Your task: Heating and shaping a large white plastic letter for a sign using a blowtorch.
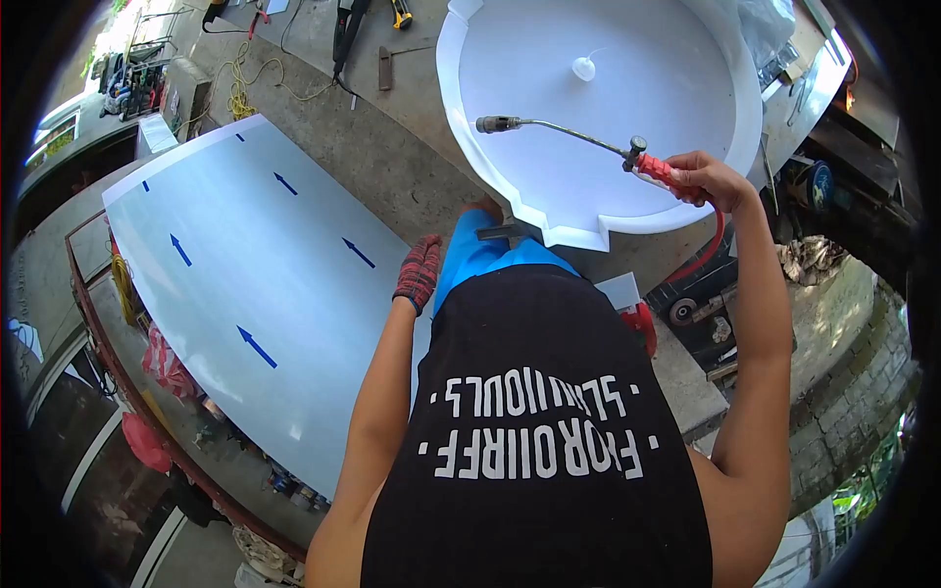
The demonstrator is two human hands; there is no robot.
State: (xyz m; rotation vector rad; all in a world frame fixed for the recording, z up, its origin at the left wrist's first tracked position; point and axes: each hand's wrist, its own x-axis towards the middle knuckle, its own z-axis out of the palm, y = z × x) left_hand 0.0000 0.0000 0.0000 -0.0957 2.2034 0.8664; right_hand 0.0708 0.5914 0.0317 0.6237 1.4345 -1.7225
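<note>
My right hand (708,180) is closed round the red handle of a gas torch (578,134), with a red hose trailing below. The torch's long metal neck points left, its burner head over a large white round shell (598,220) with a raised rim and a notched, pointed corner. A small white piece (584,69) lies inside the shell. My left hand (419,271), in a red and black knit glove, lies at the right edge of a big pale sheet with blue arrows (294,225), beside my blue shorts. Its fingers are stretched out and hold nothing.
A yellow cord (241,93) lies coiled on the concrete floor at the far left. A dark power tool (349,34) and a small metal tool (385,71) lie beyond. A rusty metal frame (162,431) edges the sheet. A red machine (642,328) stands right of me.
</note>
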